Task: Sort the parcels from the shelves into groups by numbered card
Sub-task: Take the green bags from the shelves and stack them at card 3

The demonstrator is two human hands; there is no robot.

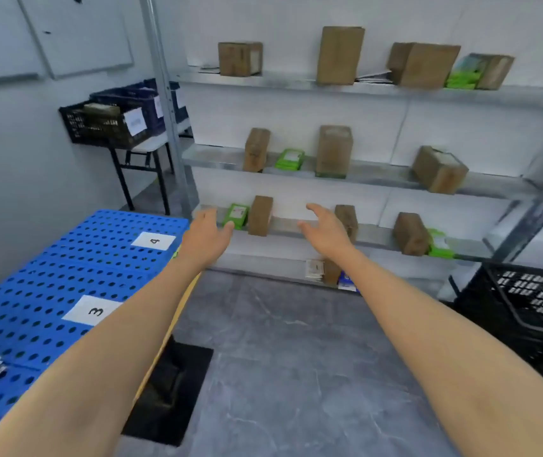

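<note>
Reaching: both arms stretch toward the third shelf of the metal rack; neither hand has anything in it.
Left hand: grip spread open and empty, fingertips just beside the green packet that leans at the left end of that shelf.
Right hand: grip open and empty, fingers curled loosely, in front of a bare stretch of shelf between the upright brown box and another brown box partly hidden behind the wrist.
Parcels: brown boxes and green packets stand spread over several shelves; none lies yet on the blue perforated worktop at the left.
Cards: card 4 and card 3 lie on that worktop, well apart from the shelf.
Risk, toppling: the upright brown box is tall and narrow on its end; a brush from either hand could tip it off the shelf edge to the floor.
Risk, wrong pick: the hands frame both packet and box, so closing in on one may nudge the other out of place.
Risk, mis-sorting: the labels on the parcels are too blurred to read from here; a parcel taken without checking its number could land at the wrong card.
Risk, slip: the green packet looks thin and smooth, so a loose pinch may let it slide.
</note>
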